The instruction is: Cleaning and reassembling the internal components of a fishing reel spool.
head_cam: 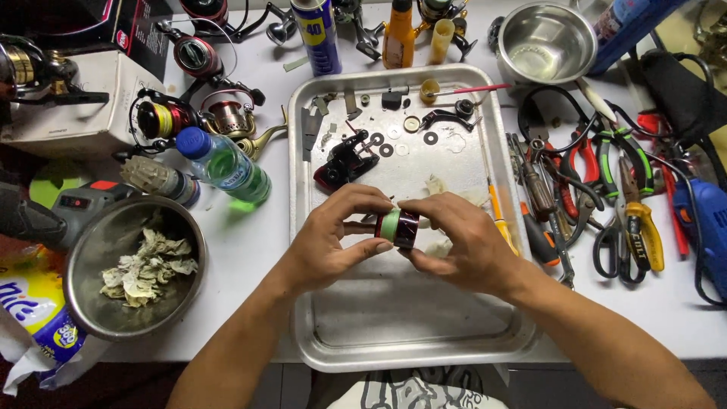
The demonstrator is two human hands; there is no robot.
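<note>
While both hands meet over the metal tray [485, 344]:
Spool: red and black spool [397, 228] wound with green line, above the tray's middle.
Left hand [333, 238]: fingers pinching the spool's left end.
Right hand [462, 246]: fingers wrapped round its right side.
Behind: black reel body [344, 161] lies on the tray.

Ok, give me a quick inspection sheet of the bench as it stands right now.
Surface: white table carrying a metal tray.
Job's things: dark red spool with green line, held over the tray; black reel body, washers and black handle arm lying in the tray.
Clutter: pliers and screwdrivers to the right; steel bowl of used wipes; green bottle; spray can; spare reels.
Grippers: left hand and right hand both grip the spool.
Cables: black cord by the blue power tool.
Surroundings: empty steel bowl at the far edge.
</note>
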